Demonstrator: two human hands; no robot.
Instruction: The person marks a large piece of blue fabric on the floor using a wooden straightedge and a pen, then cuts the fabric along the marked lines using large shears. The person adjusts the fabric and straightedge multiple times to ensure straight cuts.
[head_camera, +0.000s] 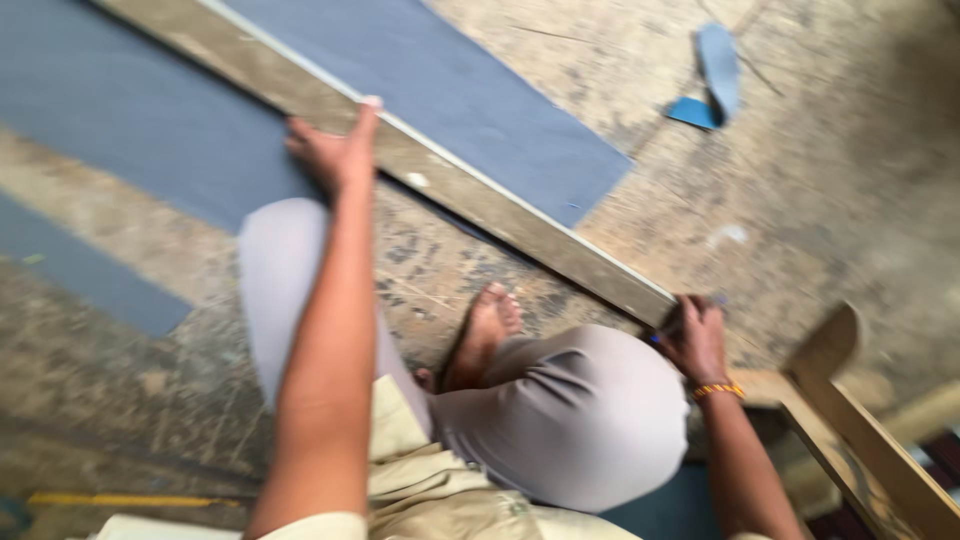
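A long grey straightedge (470, 190) lies diagonally across a blue-grey sheet (470, 110) on the floor. My left hand (335, 150) presses flat on the straightedge near its middle, fingers spread. My right hand (692, 335) is at the straightedge's near end, closed around a small dark tool with a blue tip; motion blur hides its exact shape. My knees in grey trousers and one bare foot (485, 335) are between my arms.
More blue-grey sheet (120, 120) lies left of the straightedge, with a strip (90, 275) below it. A blue scrap (712, 85) sits at the upper right. A wooden frame (860, 430) stands at the lower right. A yellow stick (120, 498) lies bottom left.
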